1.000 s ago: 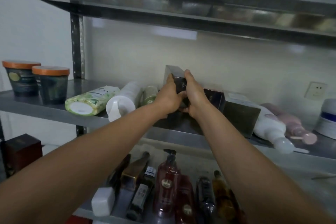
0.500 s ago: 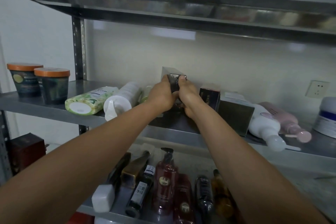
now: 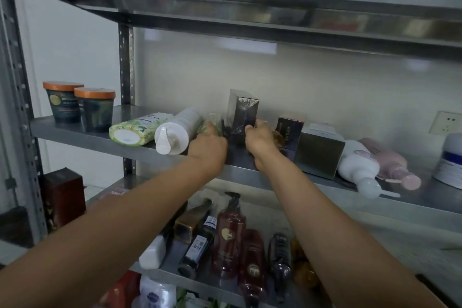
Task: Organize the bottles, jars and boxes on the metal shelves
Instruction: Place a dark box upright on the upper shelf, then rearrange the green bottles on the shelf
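Gripping the lower right side of a tall dark box (image 3: 243,117), thumb on its near face, the person's right hand (image 3: 260,143) holds it upright at the middle of the metal shelf (image 3: 50,128). The left hand (image 3: 207,148) sits just left of the box, by a small blurred bottle (image 3: 212,123); its grip cannot be told.
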